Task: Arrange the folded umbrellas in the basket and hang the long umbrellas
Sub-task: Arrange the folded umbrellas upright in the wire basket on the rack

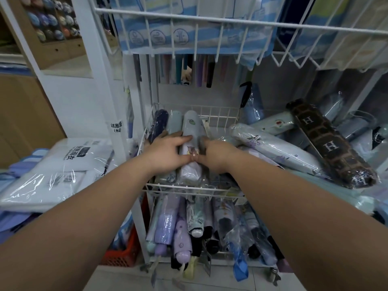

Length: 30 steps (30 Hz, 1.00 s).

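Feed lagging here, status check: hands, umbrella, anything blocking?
Left hand pressing white umbrella in basket. Right hand gripping it. Loose umbrella pile at right, not in the way.

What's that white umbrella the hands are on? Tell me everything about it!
The white folded umbrella is a short closed roll in shiny clear plastic, with a green print near its far end and a purple cartoon print mid-way. It lies flat, lengthwise, in the white wire basket, beside a pale blue umbrella. The left hand rests on its left side, the right hand curls round its right side, thumbs meeting on top.
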Each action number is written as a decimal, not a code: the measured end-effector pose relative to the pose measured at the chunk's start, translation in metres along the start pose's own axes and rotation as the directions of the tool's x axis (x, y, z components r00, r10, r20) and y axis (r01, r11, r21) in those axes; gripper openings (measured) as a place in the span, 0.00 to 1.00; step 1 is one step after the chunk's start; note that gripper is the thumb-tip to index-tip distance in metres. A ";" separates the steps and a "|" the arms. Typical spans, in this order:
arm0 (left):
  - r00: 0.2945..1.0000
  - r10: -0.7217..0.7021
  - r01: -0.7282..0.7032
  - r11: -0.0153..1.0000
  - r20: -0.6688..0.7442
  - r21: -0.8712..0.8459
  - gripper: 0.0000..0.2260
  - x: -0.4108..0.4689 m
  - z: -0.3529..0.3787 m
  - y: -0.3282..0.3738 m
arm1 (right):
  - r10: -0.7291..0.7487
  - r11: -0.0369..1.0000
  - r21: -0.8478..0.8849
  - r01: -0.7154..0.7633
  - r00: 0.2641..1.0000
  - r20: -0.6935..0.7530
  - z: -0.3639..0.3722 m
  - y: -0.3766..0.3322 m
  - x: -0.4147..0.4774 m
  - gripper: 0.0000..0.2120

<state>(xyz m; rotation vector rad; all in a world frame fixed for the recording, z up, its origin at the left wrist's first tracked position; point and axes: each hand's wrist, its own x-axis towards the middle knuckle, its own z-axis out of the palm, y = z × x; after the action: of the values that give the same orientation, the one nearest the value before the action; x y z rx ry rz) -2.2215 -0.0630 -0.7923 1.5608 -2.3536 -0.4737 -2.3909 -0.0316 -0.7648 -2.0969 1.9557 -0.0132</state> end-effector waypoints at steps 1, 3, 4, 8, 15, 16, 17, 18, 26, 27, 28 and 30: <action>1.000 -0.006 0.006 1.000 0.019 0.014 0.42 -0.002 0.000 0.002 | 0.025 1.000 0.008 -0.025 1.000 -0.018 0.002 0.000 0.000 0.29; 1.000 -0.001 0.000 1.000 0.032 0.020 0.47 -0.003 0.002 0.002 | 0.036 0.997 0.068 -0.034 0.999 -0.037 0.005 0.000 -0.001 0.25; 1.000 0.013 -0.013 1.000 0.020 0.015 0.49 -0.003 0.004 0.001 | 0.025 0.995 0.100 -0.022 0.999 -0.033 0.006 -0.001 -0.002 0.25; 0.998 0.067 -0.067 0.998 -0.021 0.014 0.42 0.002 0.002 -0.003 | -0.029 0.987 0.156 0.024 0.999 0.027 0.011 -0.004 -0.003 0.25; 0.997 0.068 -0.071 0.996 0.048 0.054 0.39 0.003 -0.002 -0.003 | 0.071 0.993 0.090 -0.077 0.995 0.073 0.026 -0.003 0.002 0.33; 0.997 0.050 -0.054 0.996 0.054 0.072 0.41 0.001 -0.003 -0.002 | 0.078 0.993 0.088 -0.083 0.995 0.064 0.027 -0.004 0.003 0.33; 0.997 0.033 -0.039 0.995 0.064 0.091 0.44 -0.001 -0.003 -0.001 | 0.082 0.993 0.085 -0.087 0.995 0.060 0.026 -0.005 0.002 0.33; 0.997 0.017 -0.025 0.993 0.076 0.112 0.46 -0.002 -0.004 0.001 | 0.078 0.994 0.076 -0.082 0.996 0.050 0.026 -0.005 0.000 0.32; 0.996 -0.031 0.017 0.987 0.086 0.158 0.44 -0.010 -0.013 0.024 | -0.105 0.990 0.076 0.122 0.975 -0.195 -0.049 -0.012 -0.044 0.23; 0.999 -0.015 0.007 0.989 0.050 0.149 0.41 -0.012 -0.013 0.029 | -0.117 0.984 0.102 0.145 0.962 -0.246 -0.061 -0.005 -0.051 0.22; 1.000 0.009 -0.009 0.992 0.002 0.123 0.37 -0.014 -0.012 0.036 | -0.120 0.980 0.115 0.160 0.949 -0.291 -0.070 0.006 -0.058 0.21; 0.992 0.071 -0.071 0.997 -0.108 0.002 0.27 -0.019 -0.009 0.054 | -0.080 0.984 0.127 0.128 0.940 -0.331 -0.080 0.037 -0.070 0.20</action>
<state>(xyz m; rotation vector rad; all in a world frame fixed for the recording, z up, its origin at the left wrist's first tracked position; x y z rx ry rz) -2.2558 -0.0272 -0.7628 1.4579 -2.3173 -0.3664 -2.4482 0.0201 -0.6825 -2.2082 1.9411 -0.5410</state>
